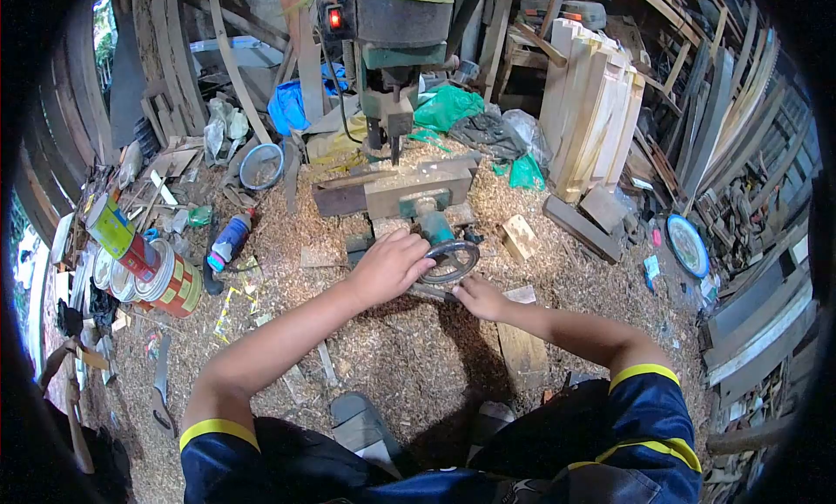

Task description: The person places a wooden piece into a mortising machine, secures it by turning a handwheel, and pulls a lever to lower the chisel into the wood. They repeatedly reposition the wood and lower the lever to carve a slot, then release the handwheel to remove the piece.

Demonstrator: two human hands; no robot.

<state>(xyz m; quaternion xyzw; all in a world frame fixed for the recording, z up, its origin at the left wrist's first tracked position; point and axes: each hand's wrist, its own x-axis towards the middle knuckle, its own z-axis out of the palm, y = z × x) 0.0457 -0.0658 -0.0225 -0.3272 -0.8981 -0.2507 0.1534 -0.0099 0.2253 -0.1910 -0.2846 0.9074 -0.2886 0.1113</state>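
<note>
A drill-like mortising machine (405,55) stands in front of me, its bit (395,148) pointing down over a wooden block (409,195) held at the machine's vise. Below the block is a dark round handwheel (449,262) on a green shaft housing (432,223). My left hand (390,267) is closed at the wheel's left rim, its fingertips partly hidden. At the lower right rim, my right hand (479,297) is closed with its fingers against the wheel. A dark bar (431,292) passes just under the wheel, near both hands.
Wood shavings cover the ground. Paint cans (174,282), a spray can (230,241) and a handsaw (161,382) lie left. Right are a small wood block (520,237), a dark beam (582,230), stacked pale timbers (592,112) and a round basin (687,245). A red switch (335,18) glows.
</note>
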